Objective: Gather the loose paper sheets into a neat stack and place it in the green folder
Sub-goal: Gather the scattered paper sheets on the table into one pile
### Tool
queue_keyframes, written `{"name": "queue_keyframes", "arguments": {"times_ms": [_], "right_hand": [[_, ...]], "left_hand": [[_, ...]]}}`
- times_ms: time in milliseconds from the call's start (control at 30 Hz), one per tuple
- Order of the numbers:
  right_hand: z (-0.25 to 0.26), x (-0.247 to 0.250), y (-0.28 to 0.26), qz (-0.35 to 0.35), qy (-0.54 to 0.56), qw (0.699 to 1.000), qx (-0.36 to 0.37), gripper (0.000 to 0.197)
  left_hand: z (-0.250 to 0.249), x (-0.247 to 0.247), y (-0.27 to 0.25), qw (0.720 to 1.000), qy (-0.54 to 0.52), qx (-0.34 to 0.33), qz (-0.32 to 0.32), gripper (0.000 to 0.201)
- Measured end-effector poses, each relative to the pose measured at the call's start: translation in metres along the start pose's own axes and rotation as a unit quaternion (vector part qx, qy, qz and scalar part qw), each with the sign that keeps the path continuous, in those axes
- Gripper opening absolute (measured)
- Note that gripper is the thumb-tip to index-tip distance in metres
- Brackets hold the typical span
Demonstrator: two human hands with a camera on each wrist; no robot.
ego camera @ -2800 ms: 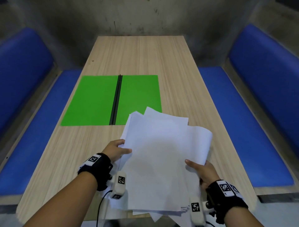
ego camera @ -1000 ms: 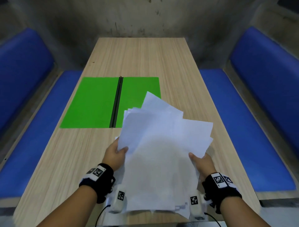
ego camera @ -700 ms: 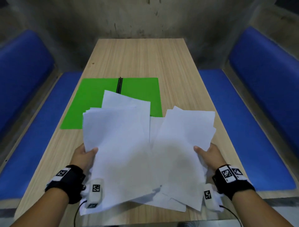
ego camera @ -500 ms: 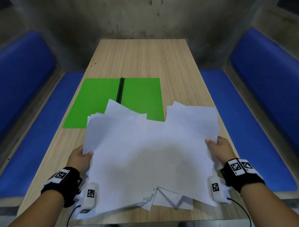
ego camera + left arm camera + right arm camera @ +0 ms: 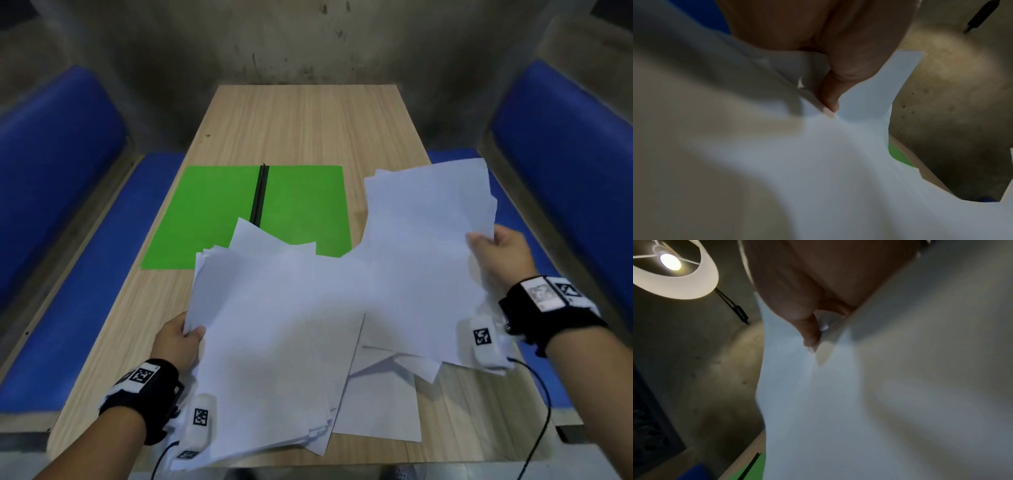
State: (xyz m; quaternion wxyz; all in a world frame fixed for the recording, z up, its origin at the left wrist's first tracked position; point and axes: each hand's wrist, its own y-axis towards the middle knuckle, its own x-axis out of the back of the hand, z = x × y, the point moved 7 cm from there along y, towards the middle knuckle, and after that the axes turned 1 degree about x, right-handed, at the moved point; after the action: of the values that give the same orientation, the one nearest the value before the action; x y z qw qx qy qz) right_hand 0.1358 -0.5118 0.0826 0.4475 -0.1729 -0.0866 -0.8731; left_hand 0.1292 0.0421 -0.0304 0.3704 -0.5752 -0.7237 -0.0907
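**Two handfuls of paper, one stack to make**

The left hand (image 5: 178, 337) pinches the left edge of a thick, fanned bundle of paper sheets (image 5: 274, 342), thumb on top and fingers curled beneath; the left wrist view shows the thumb pressed down on the top sheet. The bundle's near end rests on the wooden table (image 5: 301, 123) and its far corners lie across the near edge of the green folder (image 5: 205, 219), which lies open and flat with its black spine (image 5: 260, 192) running away from the person. A few more sheets (image 5: 380, 404) lie loose on the table in the middle, partly under both bundles. The right hand (image 5: 500, 257) is clamped on the right edge of a second, raised bundle (image 5: 428, 233), thumb over, fingers under.

To do this step well, my judgement is to bring the two handfuls together over the loose sheets, scoop those in, then stand the whole lot on its long edge and tap it on the table until the corners agree. A light grip lets the sheets slide into line; a tight pinch would crease them.

No brand, label or writing can be read. The paper looks blank, and the wrist bands carry only black-and-white square markers.
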Motion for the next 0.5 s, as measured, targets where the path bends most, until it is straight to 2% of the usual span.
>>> {"name": "queue_keyframes", "arguments": {"times_ms": [167,233,300,400,500], "right_hand": [[0.038,0.022,0.022,-0.039,-0.012,0.998,0.048,0.016],[0.047,0.034,0.029,-0.078,-0.011,0.995,0.057,0.024],[0.051,0.046,0.037,-0.109,0.010,0.992,0.057,0.014],[0.043,0.059,0.047,-0.149,0.073,0.986,0.012,0.020],[0.023,0.061,0.049,-0.176,0.084,0.979,-0.058,0.034]], "left_hand": [[-0.002,0.003,-0.004,1.000,0.007,-0.002,0.000,0.029],[-0.003,0.003,-0.005,1.000,-0.001,0.000,0.000,0.029],[-0.003,0.004,-0.006,1.000,-0.006,0.002,0.002,0.029],[-0.002,0.005,-0.008,1.000,-0.025,0.008,0.008,0.032],[-0.005,0.007,-0.013,0.998,-0.053,0.015,0.013,0.034]]}}
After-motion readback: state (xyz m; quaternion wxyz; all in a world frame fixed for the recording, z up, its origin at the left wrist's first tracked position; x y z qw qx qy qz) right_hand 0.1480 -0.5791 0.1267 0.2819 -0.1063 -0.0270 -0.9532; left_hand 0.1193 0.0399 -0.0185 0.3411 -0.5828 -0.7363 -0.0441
